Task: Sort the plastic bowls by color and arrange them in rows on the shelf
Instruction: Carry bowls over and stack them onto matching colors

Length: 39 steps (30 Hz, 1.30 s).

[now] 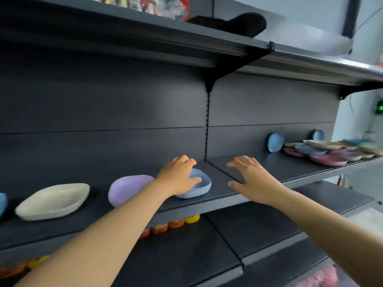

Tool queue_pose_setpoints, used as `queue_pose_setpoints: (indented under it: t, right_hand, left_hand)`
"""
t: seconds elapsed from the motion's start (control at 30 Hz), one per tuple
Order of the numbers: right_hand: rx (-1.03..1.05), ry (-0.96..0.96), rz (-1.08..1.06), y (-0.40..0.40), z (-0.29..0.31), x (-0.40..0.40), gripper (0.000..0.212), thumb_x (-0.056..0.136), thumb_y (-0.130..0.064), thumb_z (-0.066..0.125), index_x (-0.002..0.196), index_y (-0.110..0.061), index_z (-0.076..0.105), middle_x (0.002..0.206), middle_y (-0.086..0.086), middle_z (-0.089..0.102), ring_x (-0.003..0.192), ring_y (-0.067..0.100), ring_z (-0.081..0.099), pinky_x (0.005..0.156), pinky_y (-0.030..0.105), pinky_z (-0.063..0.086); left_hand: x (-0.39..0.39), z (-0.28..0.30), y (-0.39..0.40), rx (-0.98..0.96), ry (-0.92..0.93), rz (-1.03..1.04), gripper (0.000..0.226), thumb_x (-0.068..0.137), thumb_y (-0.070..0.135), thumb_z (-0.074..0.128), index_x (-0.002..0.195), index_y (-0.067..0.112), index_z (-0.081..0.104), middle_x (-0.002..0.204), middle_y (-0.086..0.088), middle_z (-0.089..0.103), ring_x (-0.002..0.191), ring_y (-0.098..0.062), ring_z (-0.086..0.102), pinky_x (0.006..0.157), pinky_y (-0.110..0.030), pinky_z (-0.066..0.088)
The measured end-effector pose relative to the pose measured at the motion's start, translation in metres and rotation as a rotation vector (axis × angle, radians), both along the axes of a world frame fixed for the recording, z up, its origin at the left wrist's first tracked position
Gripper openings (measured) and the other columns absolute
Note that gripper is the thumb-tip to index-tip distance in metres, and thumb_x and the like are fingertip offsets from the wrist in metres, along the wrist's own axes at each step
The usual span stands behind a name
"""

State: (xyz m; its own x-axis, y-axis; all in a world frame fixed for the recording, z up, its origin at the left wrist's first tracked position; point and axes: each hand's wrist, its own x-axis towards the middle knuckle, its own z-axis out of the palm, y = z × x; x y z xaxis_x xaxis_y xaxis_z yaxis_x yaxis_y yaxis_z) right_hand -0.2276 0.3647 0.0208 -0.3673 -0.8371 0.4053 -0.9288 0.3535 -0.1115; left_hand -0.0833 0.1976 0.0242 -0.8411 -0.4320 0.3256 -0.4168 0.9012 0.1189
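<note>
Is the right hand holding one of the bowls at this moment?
No, the right hand hovers open with spread fingers over bare shelf, while only the left hand grips the light blue bowl.

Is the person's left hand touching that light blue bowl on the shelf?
Touching. The head view shows the left hand lying over the light blue bowl, its thumb curled over the rim. The right hand hovers apart, holding nothing.

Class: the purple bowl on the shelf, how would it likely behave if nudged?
The purple bowl stands tilted on its rim, so a nudge would probably tip or rock it. It looks like smooth, thin plastic: likely light, stiff, and apt to slide on the shelf.
</note>
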Motion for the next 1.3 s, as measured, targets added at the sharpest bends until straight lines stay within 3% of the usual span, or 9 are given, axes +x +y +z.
queue_pose_setpoints:
  t: [0.23,0.5,0.7,1.0,1.17,1.3]
  right_hand:
    - [-0.004,-0.011,-0.061,0.096,-0.014,-0.099,0.058,0.090,-0.038,0.057,0.142,-0.024,0.037,0.148,-0.003,0.030,0.140,0.018,0.021,0.114,0.035,0.025]
    - [-0.037,-0.055,-0.194,0.156,-0.026,-0.211,0.057,0.090,-0.040,0.057,0.141,-0.026,0.037,0.146,-0.005,0.031,0.138,0.016,0.025,0.110,0.027,0.024]
    - [-0.084,-0.046,-0.262,0.166,-0.019,-0.307,0.057,0.089,-0.038,0.060,0.140,-0.024,0.039,0.145,-0.004,0.035,0.135,0.016,0.029,0.107,0.026,0.026]
    - [-0.054,0.010,-0.338,0.179,0.012,-0.485,0.056,0.087,-0.032,0.063,0.138,-0.022,0.042,0.144,0.002,0.039,0.133,0.023,0.032,0.110,0.035,0.029]
    - [-0.084,-0.057,-0.397,0.195,0.022,-0.578,0.053,0.086,-0.033,0.066,0.135,-0.025,0.046,0.143,0.000,0.042,0.131,0.023,0.037,0.109,0.039,0.034]
    - [-0.081,-0.088,-0.374,0.190,0.020,-0.648,0.048,0.086,-0.031,0.065,0.131,-0.020,0.050,0.132,0.001,0.054,0.110,0.016,0.052,0.090,0.025,0.041]
  left_hand:
    - [-0.134,-0.012,0.081,0.069,-0.007,-0.067,0.057,0.093,0.046,0.049,0.141,0.018,0.036,0.143,-0.001,0.037,0.133,-0.021,0.034,0.104,-0.038,0.038]
    - [-0.267,-0.009,0.124,0.108,-0.057,-0.154,0.056,0.093,0.046,0.049,0.140,0.018,0.037,0.145,-0.001,0.035,0.134,-0.019,0.033,0.104,-0.035,0.035]
    - [-0.373,-0.003,0.123,0.141,-0.038,-0.172,0.057,0.092,0.045,0.050,0.139,0.016,0.037,0.143,-0.004,0.037,0.133,-0.022,0.034,0.103,-0.034,0.033]
    - [-0.567,0.010,0.090,0.427,0.018,-0.163,0.061,0.088,0.049,0.055,0.139,0.018,0.039,0.141,-0.004,0.042,0.126,-0.021,0.045,0.101,-0.032,0.038]
    - [-0.653,0.005,0.088,0.544,0.062,-0.140,0.064,0.087,0.050,0.057,0.139,0.017,0.041,0.139,-0.004,0.045,0.124,-0.021,0.047,0.095,-0.029,0.038]
    - [-0.710,-0.007,0.086,0.572,0.035,-0.107,0.069,0.086,0.049,0.059,0.142,0.015,0.036,0.143,-0.004,0.043,0.128,-0.020,0.044,0.093,-0.026,0.035]
